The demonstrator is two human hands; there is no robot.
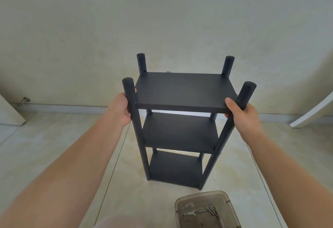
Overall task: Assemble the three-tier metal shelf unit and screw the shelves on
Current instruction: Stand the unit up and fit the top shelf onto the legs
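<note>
Your shelf unit upright on the floor, wall close behind, your left hand gripping the near-left post, right hand pinching the top shelf's near-right corner, clear tray of screws just before its base

A pale tiled floor meets a plain wall. A metal door stopper sticks out low on the left, beside a white panel; another white board leans at right.
</note>
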